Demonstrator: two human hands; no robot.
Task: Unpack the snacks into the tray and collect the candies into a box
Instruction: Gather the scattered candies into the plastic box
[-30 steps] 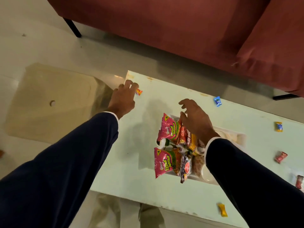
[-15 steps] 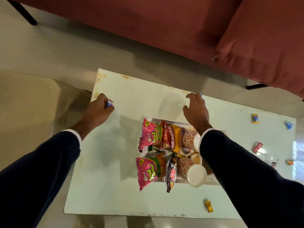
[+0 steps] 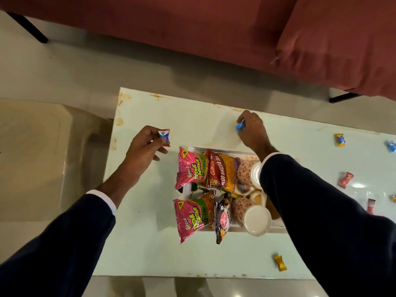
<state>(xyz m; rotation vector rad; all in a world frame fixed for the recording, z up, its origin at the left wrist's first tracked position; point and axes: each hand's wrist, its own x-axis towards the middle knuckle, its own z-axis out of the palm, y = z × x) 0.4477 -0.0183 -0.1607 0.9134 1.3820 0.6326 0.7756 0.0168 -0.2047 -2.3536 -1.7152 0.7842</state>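
Pinching a blue-and-white wrapped candy (image 3: 164,135) between thumb and fingertips, the left hand (image 3: 143,150) hangs above the pale green table (image 3: 150,232), just left of the white tray (image 3: 194,149); there seems to be a second orange-edged wrapper under the first, though the view is too small to be sure. The right hand (image 3: 252,130) is curled near the table's far edge, its fingers closed round a blue candy (image 3: 239,126) at the fingertips. Both arms wear dark sleeves with white cuffs.

The tray sits mid-table between the arms. It holds two pink snack packets (image 3: 191,168), one toward the far side and one nearer that overhangs the near rim, a red-and-yellow bhujia packet (image 3: 222,172), a dark packet (image 3: 222,219), and two patterned paper cups (image 3: 248,211) lying on their sides.

Loose candies lie on the table to the right, well apart from the tray: an orange-and-blue one (image 3: 340,139), a blue one (image 3: 391,146) at the picture's edge, a red one (image 3: 345,180), another red one (image 3: 371,205) by the right sleeve, and a yellow one (image 3: 280,262) near the front edge.

A red sofa (image 3: 214,28) stands beyond the table.
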